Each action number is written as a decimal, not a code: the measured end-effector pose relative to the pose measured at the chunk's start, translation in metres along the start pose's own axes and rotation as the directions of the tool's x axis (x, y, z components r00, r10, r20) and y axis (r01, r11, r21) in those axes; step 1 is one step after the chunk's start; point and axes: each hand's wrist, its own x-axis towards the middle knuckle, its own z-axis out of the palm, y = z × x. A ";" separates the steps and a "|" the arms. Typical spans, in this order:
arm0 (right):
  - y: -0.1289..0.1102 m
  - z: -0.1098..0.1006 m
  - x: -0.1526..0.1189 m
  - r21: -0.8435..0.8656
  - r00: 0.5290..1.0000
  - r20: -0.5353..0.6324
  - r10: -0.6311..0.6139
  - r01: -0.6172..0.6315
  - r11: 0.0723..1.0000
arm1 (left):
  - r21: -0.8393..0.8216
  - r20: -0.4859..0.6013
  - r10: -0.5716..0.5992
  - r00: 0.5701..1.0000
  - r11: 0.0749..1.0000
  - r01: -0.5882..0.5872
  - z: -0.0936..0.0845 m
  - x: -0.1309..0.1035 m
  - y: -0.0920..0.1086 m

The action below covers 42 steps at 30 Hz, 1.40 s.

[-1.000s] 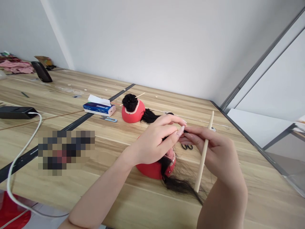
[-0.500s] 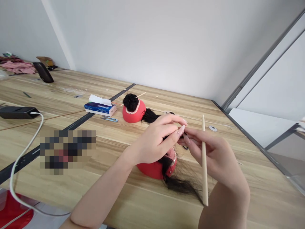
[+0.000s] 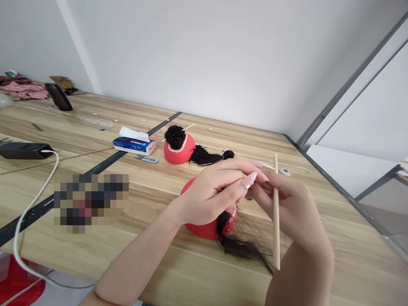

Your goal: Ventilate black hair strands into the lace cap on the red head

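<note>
My right hand (image 3: 285,199) is closed, with a pale wooden chopstick-like stick (image 3: 276,216) held upright against its fingers. My left hand (image 3: 212,191) curls over the top of a red dome-shaped form (image 3: 199,229), closed around black hair that mostly hides beneath its fingers. The fingertips of both hands meet above the form's right side. From there a loose tail of black hair (image 3: 245,248) trails down onto the table, beside a pink mesh patch edged with pins.
Behind stands another red form (image 3: 179,156) with a black bun (image 3: 175,137) pierced by a thin stick. A black hair bundle (image 3: 207,156), blue thread snips (image 3: 149,159), a tissue pack (image 3: 134,144) and a white cable (image 3: 19,229) lie around on the wooden table (image 3: 149,191).
My left fingers have shifted slightly right, further over the right fingertips, covering the hair seen between them before. The stick has moved a little right with my right hand.
</note>
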 end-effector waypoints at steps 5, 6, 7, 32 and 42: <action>0.002 0.000 0.001 0.003 0.999 -0.023 0.032 -0.032 0.999 | -0.103 -0.030 -0.026 0.999 0.994 0.023 -0.001 -0.001 0.000; 0.002 0.001 0.001 -0.002 0.999 -0.025 0.038 -0.038 0.999 | -0.091 -0.035 -0.036 0.999 0.995 0.032 -0.001 -0.001 -0.001; 0.002 0.001 0.001 -0.015 0.999 -0.027 0.042 -0.042 0.999 | -0.071 -0.038 -0.042 0.998 0.997 0.039 -0.001 -0.001 -0.001; 0.005 0.003 0.003 -0.197 0.998 -0.059 0.035 -0.046 0.979 | 0.134 0.001 -0.067 0.998 0.989 0.066 0.001 0.001 -0.004; 0.010 0.000 0.004 -0.191 0.990 -0.102 0.102 -0.120 0.974 | 0.137 -0.001 -0.068 0.998 0.988 0.068 0.002 0.001 -0.005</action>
